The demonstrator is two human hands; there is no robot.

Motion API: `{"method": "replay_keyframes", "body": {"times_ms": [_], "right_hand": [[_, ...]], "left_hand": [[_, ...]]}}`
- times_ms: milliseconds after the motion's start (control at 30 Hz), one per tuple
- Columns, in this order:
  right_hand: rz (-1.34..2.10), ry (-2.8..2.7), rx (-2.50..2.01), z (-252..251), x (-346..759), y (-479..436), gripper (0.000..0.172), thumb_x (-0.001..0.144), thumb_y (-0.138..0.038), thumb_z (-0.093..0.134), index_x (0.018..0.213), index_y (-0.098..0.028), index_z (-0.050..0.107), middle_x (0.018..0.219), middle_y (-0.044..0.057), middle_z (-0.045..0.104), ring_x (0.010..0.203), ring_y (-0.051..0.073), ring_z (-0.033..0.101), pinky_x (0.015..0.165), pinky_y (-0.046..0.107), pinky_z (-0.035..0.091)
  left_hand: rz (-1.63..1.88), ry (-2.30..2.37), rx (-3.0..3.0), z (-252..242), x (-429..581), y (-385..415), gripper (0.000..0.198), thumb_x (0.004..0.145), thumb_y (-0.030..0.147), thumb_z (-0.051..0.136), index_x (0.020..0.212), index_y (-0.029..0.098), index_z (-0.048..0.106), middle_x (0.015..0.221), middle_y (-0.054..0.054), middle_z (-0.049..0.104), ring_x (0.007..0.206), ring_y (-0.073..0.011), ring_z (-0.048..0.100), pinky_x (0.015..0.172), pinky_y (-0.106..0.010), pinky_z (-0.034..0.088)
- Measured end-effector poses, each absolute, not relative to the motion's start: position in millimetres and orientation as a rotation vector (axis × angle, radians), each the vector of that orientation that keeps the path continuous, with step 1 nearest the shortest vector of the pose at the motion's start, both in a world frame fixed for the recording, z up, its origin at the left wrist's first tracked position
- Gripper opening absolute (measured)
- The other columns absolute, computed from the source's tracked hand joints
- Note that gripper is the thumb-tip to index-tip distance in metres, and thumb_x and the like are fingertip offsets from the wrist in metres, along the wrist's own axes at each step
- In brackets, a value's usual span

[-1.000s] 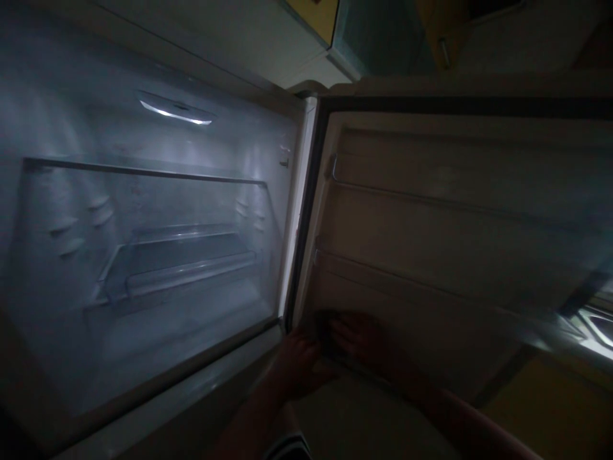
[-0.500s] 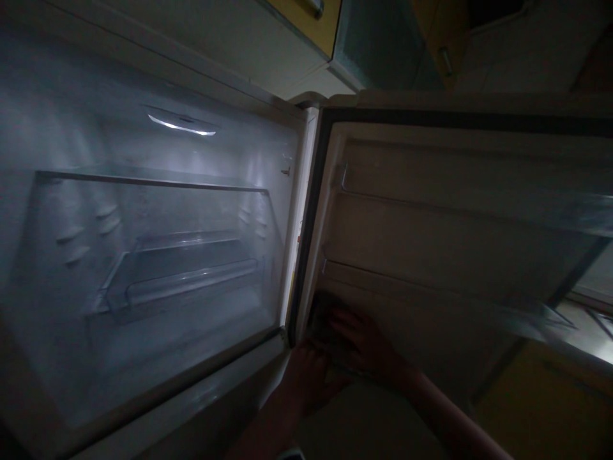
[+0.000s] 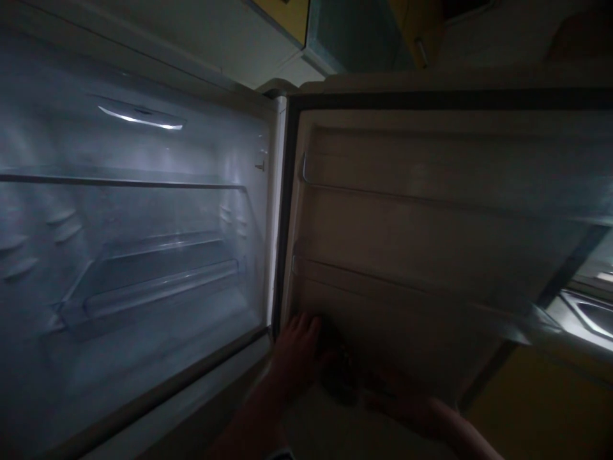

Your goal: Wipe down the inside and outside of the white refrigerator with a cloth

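Note:
The refrigerator door [image 3: 364, 243] stands swung out to the right, its pale inner side facing me. My left hand [image 3: 297, 348] is at the door's lower hinge-side corner, fingers bent over the lower edge. Beside it, lower and to the right, my right hand [image 3: 393, 393] is dim and smeared by motion. A dark, cloth-like thing [image 3: 340, 377] shows between both hands and appears to be in the right hand's fingers; its exact kind is lost in shadow.
To the left is the lit refrigerator compartment [image 3: 167, 211] with a glass shelf [image 3: 143, 183] and a clear drawer [image 3: 163, 291]. Clear door racks [image 3: 383, 193] cross the door. Yellow cabinets [image 3: 287, 19] stand behind, and a sink [image 3: 594, 316] is at far right.
The view has shifted right. My right hand has moved down and away from the door's inner corner with the dark thing; my left hand now reaches higher at that corner.

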State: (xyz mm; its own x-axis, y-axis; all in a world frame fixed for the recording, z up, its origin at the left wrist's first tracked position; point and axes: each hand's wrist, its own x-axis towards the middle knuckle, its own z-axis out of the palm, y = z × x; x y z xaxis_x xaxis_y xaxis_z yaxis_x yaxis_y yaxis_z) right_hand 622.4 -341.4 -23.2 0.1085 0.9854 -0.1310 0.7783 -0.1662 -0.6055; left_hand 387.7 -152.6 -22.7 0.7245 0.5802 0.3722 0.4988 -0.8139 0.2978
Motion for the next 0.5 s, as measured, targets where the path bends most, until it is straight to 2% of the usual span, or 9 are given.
{"method": "replay_keyframes", "body": {"times_ms": [33,100,167,233,333,400,500], "right_hand": [[0.827,-1.684,-1.967,-23.0,619.1,-341.3,0.064,0.088,-0.076,0.076,0.147,-0.052,0.072,0.151,0.004,0.075,0.138,0.039,0.072,0.116,0.058,0.059],[0.898,-1.683,-1.888,-22.0,611.1,-337.6,0.061,0.090,-0.076,0.072,0.144,-0.048,0.076,0.143,0.006,0.079,0.130,0.039,0.076,0.111,0.058,0.061],[0.851,-1.697,-1.878,-21.3,605.1,-334.2,0.062,0.094,-0.075,0.067,0.143,-0.038,0.077,0.139,0.010,0.081,0.126,0.039,0.077,0.110,0.058,0.062],[0.748,-1.708,-1.934,-22.5,603.2,-334.5,0.064,0.093,-0.075,0.068,0.140,-0.032,0.079,0.136,0.013,0.081,0.121,0.039,0.078,0.106,0.056,0.063],[0.519,-1.688,-2.071,-26.6,605.6,-340.2,0.065,0.090,-0.077,0.070,0.132,-0.029,0.081,0.133,0.016,0.081,0.118,0.040,0.077,0.102,0.054,0.063],[0.495,-1.658,-2.143,-27.9,606.5,-343.5,0.069,0.088,-0.081,0.070,0.128,-0.027,0.082,0.131,0.016,0.081,0.117,0.040,0.077,0.101,0.053,0.062],[0.584,-1.632,-2.210,-25.1,603.6,-343.5,0.076,0.088,-0.086,0.067,0.128,-0.024,0.082,0.136,0.017,0.080,0.122,0.039,0.075,0.104,0.051,0.061]], "left_hand": [[0.573,0.885,2.751,-17.4,396.9,-156.8,0.071,0.093,0.057,0.080,0.152,0.024,0.059,0.159,-0.019,0.061,0.138,-0.0419,0.065,0.108,-0.056,0.059],[0.328,0.895,2.725,-11.1,416.4,-164.4,0.100,0.082,0.055,0.091,0.165,0.021,0.046,0.173,-0.028,0.043,0.140,-0.0498,0.064,0.104,-0.060,0.061],[0.184,0.847,2.710,-9.6,431.4,-168.6,0.107,0.077,0.047,0.095,0.167,0.017,0.044,0.175,-0.034,0.036,0.132,-0.0493,0.070,0.099,-0.056,0.064],[0.149,0.756,2.721,-10.2,436.9,-166.8,0.091,0.078,0.040,0.093,0.159,0.021,0.056,0.168,-0.029,0.051,0.123,-0.0417,0.077,0.096,-0.048,0.066],[0.102,0.663,2.760,-7.8,427.1,-151.3,0.054,0.087,0.028,0.081,0.140,0.029,0.072,0.143,-0.014,0.074,0.117,-0.0333,0.080,0.095,-0.042,0.066],[0.082,0.697,2.795,-2.0,414.6,-136.2,0.044,0.092,0.019,0.071,0.134,0.028,0.076,0.136,-0.013,0.077,0.118,-0.0335,0.079,0.097,-0.044,0.065],[0.058,0.797,2.849,9.7,401.5,-120.9,0.040,0.097,0.015,0.060,0.132,0.022,0.077,0.132,-0.020,0.077,0.119,-0.0360,0.078,0.098,-0.049,0.063]]}}
